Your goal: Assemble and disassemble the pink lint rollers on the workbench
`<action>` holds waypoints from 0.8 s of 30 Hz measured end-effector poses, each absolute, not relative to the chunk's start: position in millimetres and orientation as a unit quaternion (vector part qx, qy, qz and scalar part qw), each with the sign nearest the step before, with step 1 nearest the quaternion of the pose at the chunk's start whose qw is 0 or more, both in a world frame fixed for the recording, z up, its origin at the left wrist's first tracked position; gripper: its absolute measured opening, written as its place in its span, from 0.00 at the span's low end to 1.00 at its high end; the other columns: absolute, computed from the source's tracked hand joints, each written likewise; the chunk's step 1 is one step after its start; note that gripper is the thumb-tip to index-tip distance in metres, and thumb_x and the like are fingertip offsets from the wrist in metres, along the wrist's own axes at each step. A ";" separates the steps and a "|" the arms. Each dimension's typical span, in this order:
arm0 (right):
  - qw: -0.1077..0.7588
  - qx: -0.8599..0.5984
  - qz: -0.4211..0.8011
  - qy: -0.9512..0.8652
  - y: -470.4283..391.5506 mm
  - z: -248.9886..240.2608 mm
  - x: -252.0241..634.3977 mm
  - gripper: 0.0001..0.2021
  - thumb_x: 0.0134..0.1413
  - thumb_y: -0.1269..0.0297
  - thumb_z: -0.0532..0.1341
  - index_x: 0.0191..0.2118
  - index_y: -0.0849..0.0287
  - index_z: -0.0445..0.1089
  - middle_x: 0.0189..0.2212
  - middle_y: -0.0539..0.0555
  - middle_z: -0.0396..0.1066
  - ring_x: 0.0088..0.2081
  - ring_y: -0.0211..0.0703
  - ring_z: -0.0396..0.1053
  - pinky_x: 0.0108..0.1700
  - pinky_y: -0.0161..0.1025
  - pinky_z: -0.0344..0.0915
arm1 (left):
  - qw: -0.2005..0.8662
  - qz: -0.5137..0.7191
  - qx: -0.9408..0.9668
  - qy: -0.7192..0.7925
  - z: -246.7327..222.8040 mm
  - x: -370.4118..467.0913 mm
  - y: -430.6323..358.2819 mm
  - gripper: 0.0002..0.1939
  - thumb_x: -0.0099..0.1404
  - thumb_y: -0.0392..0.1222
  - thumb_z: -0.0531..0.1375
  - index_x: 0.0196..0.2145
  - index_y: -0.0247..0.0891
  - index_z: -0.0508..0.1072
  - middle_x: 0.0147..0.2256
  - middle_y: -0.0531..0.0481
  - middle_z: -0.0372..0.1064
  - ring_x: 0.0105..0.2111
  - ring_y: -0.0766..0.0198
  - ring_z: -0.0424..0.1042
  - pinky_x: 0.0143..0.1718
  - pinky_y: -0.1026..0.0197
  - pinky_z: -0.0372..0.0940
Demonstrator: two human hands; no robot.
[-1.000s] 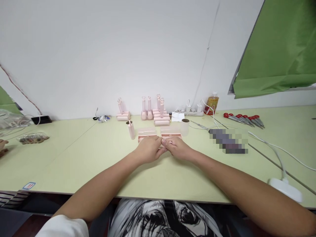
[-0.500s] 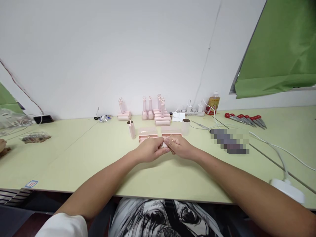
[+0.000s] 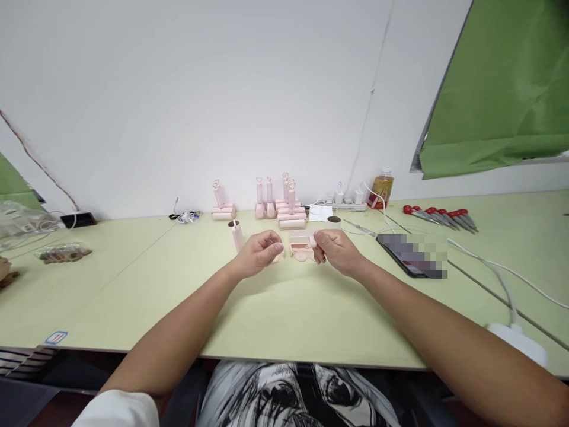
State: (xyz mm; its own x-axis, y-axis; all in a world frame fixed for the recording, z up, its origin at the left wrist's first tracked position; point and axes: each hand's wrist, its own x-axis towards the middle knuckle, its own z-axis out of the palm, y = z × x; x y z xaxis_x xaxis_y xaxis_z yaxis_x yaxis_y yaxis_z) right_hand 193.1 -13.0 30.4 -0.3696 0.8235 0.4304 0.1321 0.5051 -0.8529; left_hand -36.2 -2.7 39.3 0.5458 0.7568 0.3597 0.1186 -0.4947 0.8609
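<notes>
My left hand (image 3: 261, 254) hovers over the table with curled fingers; a gap shows between thumb and forefinger, and nothing is visible in it. My right hand (image 3: 338, 251) pinches a small pink part (image 3: 312, 242) between thumb and fingers; most of it is hidden. Between the hands lies an open pink case (image 3: 300, 239) with rounded pieces at its near edge. A similar pink piece (image 3: 279, 257) shows partly behind my left hand. Left of that hand, a pink handle-like part (image 3: 237, 236) stands against a roll with a dark core. Another roll (image 3: 333, 221) stands behind my right hand.
Several pink roller-like tools (image 3: 291, 207) stand along the wall. To the right are a phone (image 3: 400, 255), white cables, a power strip (image 3: 349, 207), a drink bottle (image 3: 382, 188) and several red-ended tools (image 3: 440, 217). A bagged bundle (image 3: 64, 252) lies left, near another person's hand (image 3: 4, 268).
My hands, together a moment ago around a small pink part, have moved apart. The part stays with my right hand, and the pink case between them shows more fully.
</notes>
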 end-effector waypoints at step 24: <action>0.502 -0.293 0.436 -0.688 -12.3 25.5 190.4 0.23 0.55 0.47 0.58 0.18 0.58 0.59 0.15 0.49 0.64 0.19 0.37 0.63 0.26 0.36 0.59 | 0.458 0.561 0.615 0.311 34.1 -34.7 9.8 0.22 0.55 0.57 0.64 0.32 0.37 0.63 0.18 0.58 0.64 0.16 0.70 0.66 0.15 0.70 0.56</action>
State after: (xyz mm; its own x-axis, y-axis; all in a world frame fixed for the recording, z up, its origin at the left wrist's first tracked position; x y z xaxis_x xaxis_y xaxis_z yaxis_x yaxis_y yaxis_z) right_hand 190.4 -12.3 25.5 -0.3250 0.8397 0.4351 -0.0350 0.4491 -0.8928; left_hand -34.7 9.8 34.1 0.1760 0.8968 0.4059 -0.1317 -0.3872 0.9125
